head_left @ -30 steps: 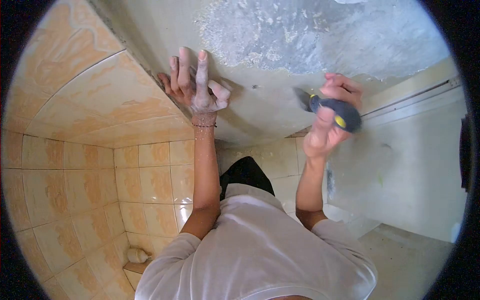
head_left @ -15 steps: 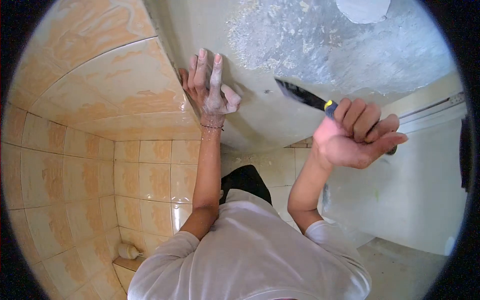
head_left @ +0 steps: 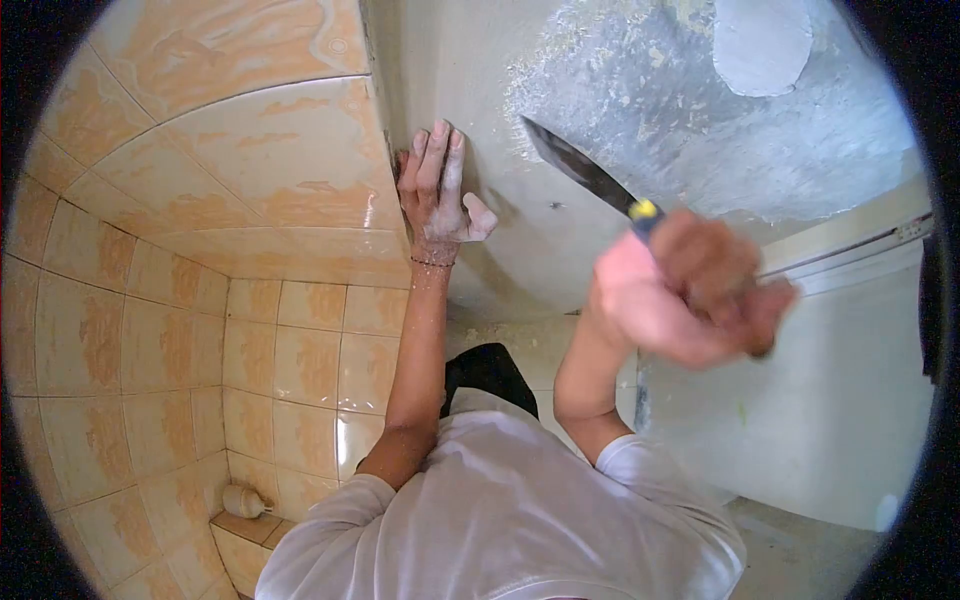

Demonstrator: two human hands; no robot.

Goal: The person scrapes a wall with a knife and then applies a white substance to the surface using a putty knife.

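Note:
My left hand [head_left: 440, 195], dusted with white powder, lies flat with its fingers spread on the grey wall [head_left: 520, 255], beside the edge of the tiled wall. My right hand [head_left: 695, 290], somewhat blurred, is wrapped round the handle of a knife-like scraper [head_left: 585, 172]. Its dark blade points up and left, in front of the wall, and a yellow band shows where blade and handle meet. Whether the blade touches the wall I cannot tell. Above the blade spreads a rough blue-grey patch [head_left: 640, 90], with a smooth white spot [head_left: 763, 45] at its upper right.
Orange and cream tiles [head_left: 250, 160] cover the wall on the left. A whitish container [head_left: 243, 501] rests on a small tiled ledge [head_left: 240, 528] at the lower left. On the right are a pale panel [head_left: 800, 400] and a metal rail [head_left: 850, 250].
The view has shifted, bringing more of the white spot into sight. My right hand has turned over with the scraper, whose blade now shows at full length. My left hand stays on the wall.

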